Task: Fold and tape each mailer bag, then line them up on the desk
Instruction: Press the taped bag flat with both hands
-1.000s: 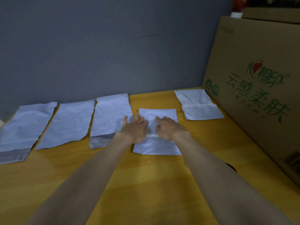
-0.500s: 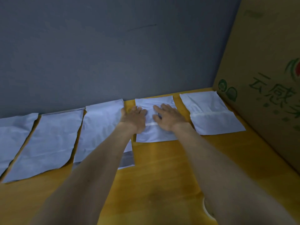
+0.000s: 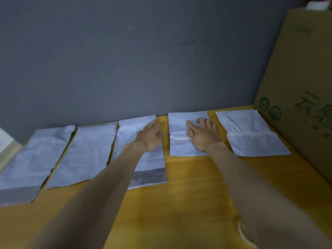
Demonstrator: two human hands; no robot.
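Your right hand (image 3: 203,134) lies flat, fingers spread, on the folded white plastic mailer bag (image 3: 181,133), palm over its right half and fingertips reaching toward the far edge; a pale strip of tape (image 3: 179,138) crosses that bag just left of your palm. The bag sits at the back of the yellow wooden desk (image 3: 188,194), its far edge against the grey wall (image 3: 143,60). Just beside it on the right, apart by a narrow gap of desk, lies a second folded and taped white mailer bag (image 3: 251,135), close to the large brown cardboard box with green print (image 3: 301,105). Your left hand (image 3: 150,136) is off the folded bag, resting on the upper right part of the long unfolded white mailer bag (image 3: 125,141) next over, fingers straight and held together, pointing at its far right corner; that bag's grey adhesive flap (image 3: 149,177) shows at the near end, below your forearm. Further left, two more unfolded white mailer bags lie side by side, the middle-left one (image 3: 86,153) and the far-left one (image 3: 30,162), edges nearly touching.
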